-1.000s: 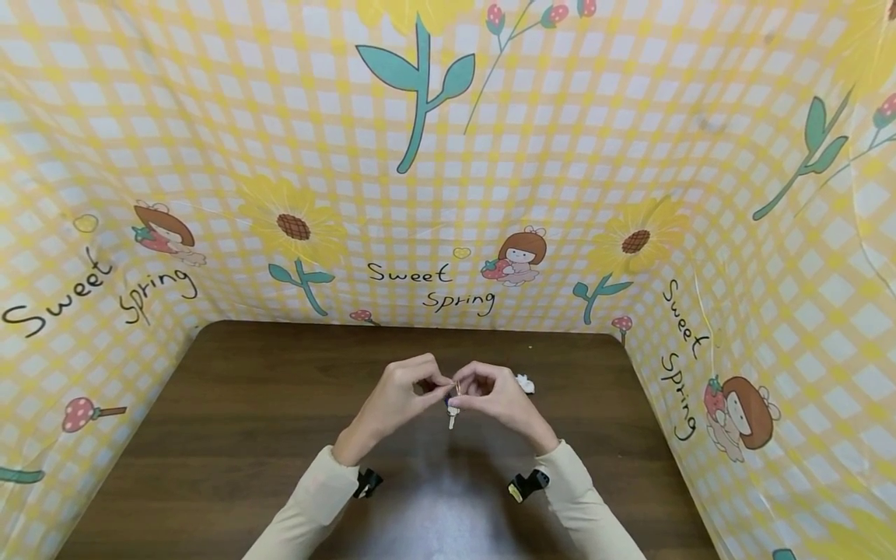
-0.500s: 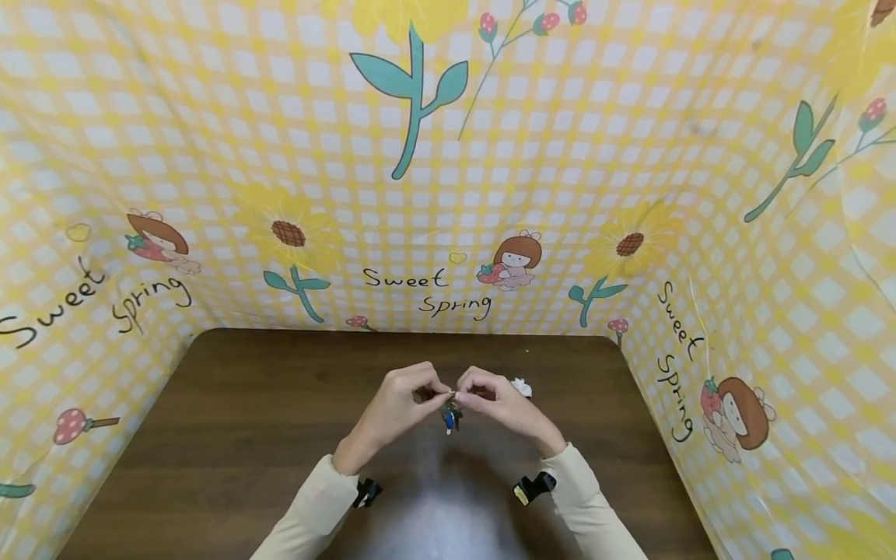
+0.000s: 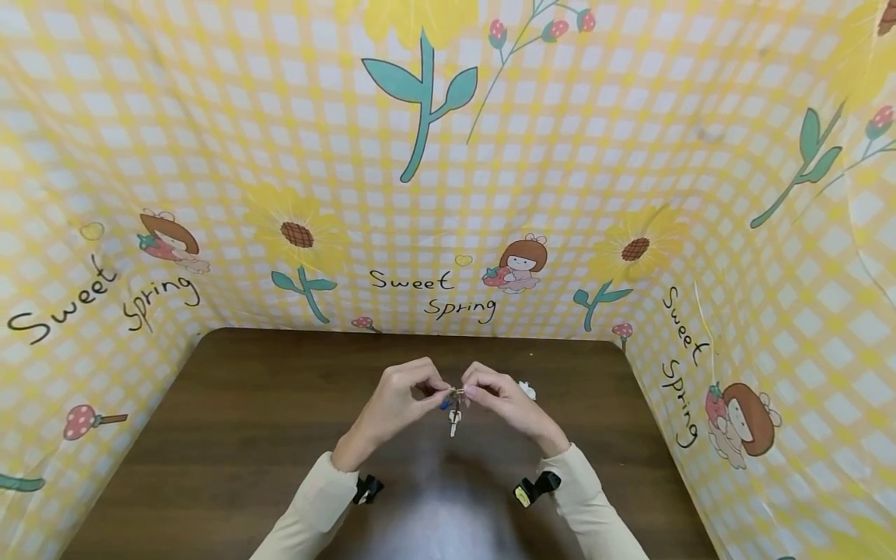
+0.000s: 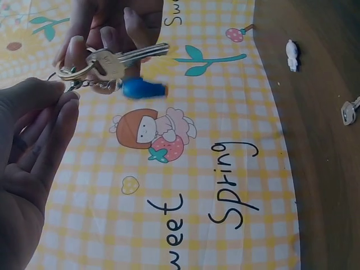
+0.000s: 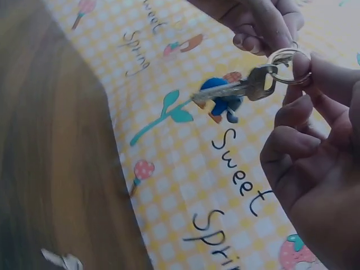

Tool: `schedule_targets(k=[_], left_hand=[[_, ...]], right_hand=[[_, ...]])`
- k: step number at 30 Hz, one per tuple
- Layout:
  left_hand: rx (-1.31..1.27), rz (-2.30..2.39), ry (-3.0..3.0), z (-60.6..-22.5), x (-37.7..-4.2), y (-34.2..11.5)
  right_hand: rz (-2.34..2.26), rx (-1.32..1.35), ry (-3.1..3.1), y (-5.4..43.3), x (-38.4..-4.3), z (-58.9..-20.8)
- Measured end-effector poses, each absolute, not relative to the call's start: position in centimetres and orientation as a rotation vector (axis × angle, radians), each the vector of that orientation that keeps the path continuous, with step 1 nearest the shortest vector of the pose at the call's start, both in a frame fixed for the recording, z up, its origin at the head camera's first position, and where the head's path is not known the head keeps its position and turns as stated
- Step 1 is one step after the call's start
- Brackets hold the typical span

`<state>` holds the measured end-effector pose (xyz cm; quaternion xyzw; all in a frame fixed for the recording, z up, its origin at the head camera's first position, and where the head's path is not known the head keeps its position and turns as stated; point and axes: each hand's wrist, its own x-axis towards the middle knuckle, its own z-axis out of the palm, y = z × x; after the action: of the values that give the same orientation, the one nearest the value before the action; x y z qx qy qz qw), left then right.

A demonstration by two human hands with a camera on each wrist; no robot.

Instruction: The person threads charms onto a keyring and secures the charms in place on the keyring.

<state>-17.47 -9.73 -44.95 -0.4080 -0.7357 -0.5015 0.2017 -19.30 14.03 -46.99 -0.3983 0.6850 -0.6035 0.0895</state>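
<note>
Between my two hands, a metal key ring [image 5: 277, 58] is held up above the table. My left hand [image 3: 400, 393] pinches its left side between thumb and fingertips, near a small chain [image 4: 79, 85]. On the other side, my right hand [image 3: 505, 395] pinches the ring between thumb and forefinger. A silver key [image 5: 260, 83] is threaded on the ring and hangs down. Beside it dangles a blue charm [image 4: 143, 88], with some orange and dark parts visible in the right wrist view. Whether the ring's coils are parted cannot be made out.
A small white figure [image 4: 292, 55] lies on the brown wooden table [image 3: 280, 365] behind my right hand. Another key [image 4: 350, 112] rests on the table near it. Yellow checked cloth [image 3: 434, 210] walls the table at the back and sides. Black wrist cameras [image 3: 537, 490] sit at both cuffs.
The key and blue charm have swung and turned below the ring; the charm hung in front half a second ago, the key does now. My right hand has shifted slightly right, its fingers regripping the ring.
</note>
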Motion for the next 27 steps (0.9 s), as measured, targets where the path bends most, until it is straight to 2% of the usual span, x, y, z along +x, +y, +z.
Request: schedule_targets(k=[5,10,24,27], left_hand=[[-1.081,-1.436,-2.038,-44.9,-17.7,-9.7],[-1.071,-1.406,-2.104,-44.7,-17.7,-9.5],[-1.027,-1.384,-2.126,-45.1,-17.7,-9.7],[-1.028,-1.399,-2.098,-44.9,-17.7,-9.6]], right_hand=[[-1.896,-1.063,1.966,13.8,-19.2,-46.9],[-1.781,-1.025,2.213,13.7,-18.9,-45.8],[-1.326,-1.495,2.888,12.8,-18.0,-43.7],[-1.334,-1.509,2.963,12.6,-17.6,-43.6]])
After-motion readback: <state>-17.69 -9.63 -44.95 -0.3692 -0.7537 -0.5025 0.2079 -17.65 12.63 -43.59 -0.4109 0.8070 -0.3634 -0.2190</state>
